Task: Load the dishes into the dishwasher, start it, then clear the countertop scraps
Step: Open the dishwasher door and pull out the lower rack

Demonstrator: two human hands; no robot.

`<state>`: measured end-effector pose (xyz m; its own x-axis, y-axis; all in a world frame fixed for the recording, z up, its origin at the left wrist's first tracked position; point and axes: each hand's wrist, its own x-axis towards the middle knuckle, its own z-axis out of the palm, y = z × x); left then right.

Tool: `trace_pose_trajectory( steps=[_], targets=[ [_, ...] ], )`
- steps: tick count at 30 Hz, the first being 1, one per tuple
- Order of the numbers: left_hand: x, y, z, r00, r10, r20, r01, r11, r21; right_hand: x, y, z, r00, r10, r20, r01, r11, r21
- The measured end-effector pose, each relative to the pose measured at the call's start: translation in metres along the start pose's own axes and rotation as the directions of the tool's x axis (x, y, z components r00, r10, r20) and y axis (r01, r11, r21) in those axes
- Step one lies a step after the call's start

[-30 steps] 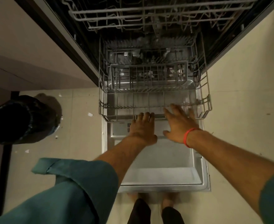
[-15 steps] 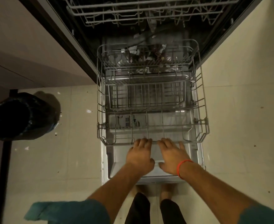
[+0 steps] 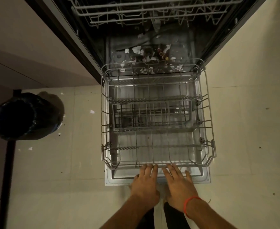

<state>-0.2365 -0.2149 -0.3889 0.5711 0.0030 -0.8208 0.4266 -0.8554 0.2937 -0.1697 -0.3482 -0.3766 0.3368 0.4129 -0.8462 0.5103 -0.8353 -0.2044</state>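
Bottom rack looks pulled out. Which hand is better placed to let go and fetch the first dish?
Either: left hand and right hand rest side by side at the lower rack's front rail, and no dish is visible.

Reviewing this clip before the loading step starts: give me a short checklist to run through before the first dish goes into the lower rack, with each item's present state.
1. Dishwasher door folded down flat: ok.
2. Lower rack pulled out over the door: ok.
3. Lower rack free of dishes: ok, only its wire inner basket shows.
4. Tub floor clean: not ok, paper-like scraps lie behind the rack.
5. Hands free to fetch dishes: not ok, left hand and right hand have their fingers at the rack's front rim.
6. Upper rack empty: cannot tell, only partly in view.
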Motion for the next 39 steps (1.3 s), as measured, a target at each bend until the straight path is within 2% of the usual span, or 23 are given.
trace_pose_trajectory(
  steps=[14, 20, 29, 33, 39],
  targets=[
    [-0.002, -0.008, -0.01, 1.0, 0.01, 0.016, -0.009, 0.998, -0.061, -0.004, -0.002, -0.008, 1.0, -0.001, -0.03, 0.002, 0.998, 0.055],
    [-0.032, -0.027, -0.014, 0.993, -0.072, -0.094, 0.046, 0.966, -0.254, -0.031, -0.01, -0.015, 0.99, 0.048, -0.135, -0.032, 0.992, 0.119],
    [-0.117, -0.056, -0.044, 0.965, -0.175, -0.193, 0.113, 0.948, -0.297, -0.089, -0.04, -0.057, 0.977, 0.089, -0.193, -0.054, 0.982, 0.179],
    [-0.157, -0.044, -0.069, 0.951, -0.2, -0.234, 0.117, 0.938, -0.325, -0.12, -0.067, -0.091, 0.963, 0.083, -0.256, -0.03, 0.978, 0.208],
    [-0.213, -0.012, -0.106, 0.927, -0.175, -0.333, 0.042, 0.928, -0.371, -0.168, -0.103, -0.138, 0.939, 0.07, -0.336, 0.017, 0.968, 0.249]
  ],
)
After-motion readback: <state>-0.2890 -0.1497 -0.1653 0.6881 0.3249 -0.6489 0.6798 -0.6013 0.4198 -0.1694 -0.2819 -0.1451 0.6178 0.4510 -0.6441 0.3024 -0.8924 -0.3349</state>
